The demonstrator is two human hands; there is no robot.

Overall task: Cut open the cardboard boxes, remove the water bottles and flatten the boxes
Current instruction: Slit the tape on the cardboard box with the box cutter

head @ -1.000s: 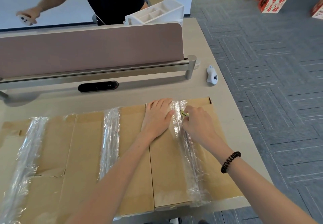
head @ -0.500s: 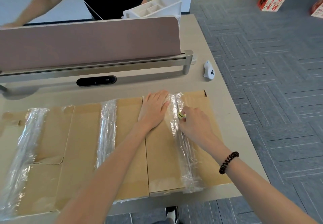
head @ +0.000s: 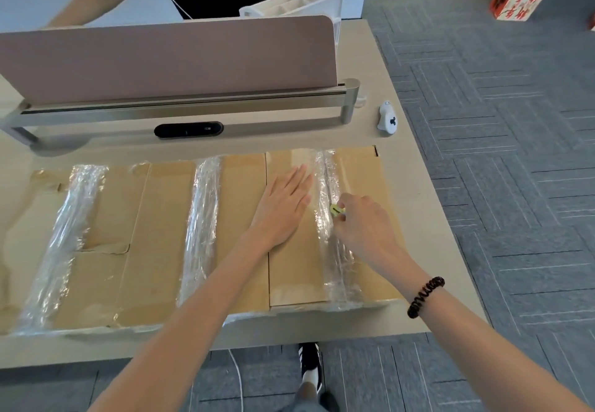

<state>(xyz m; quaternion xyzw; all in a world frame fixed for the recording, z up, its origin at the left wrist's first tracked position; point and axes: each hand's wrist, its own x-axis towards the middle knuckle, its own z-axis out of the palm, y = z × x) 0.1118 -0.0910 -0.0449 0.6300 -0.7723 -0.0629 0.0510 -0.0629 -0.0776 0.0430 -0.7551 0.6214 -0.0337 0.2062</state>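
just one cam, worn on the person's head, wide-angle, facing fwd and down across the desk (head: 289, 143). it's close: arms run in from the bottom edge, left hand (head: 283, 209) and right hand (head: 363, 228) land mid-frame on the cardboard boxes (head: 161, 218), divider (head: 161, 57) up top, carpet (head: 515, 186) at right.

Bright even light, soft blur, wide-angle bowing.

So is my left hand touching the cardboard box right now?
Touching. The head view shows the left hand lying flat, fingers straight, on the cardboard box top, beside the plastic wrap strip. The right hand pinches a yellow cutter.
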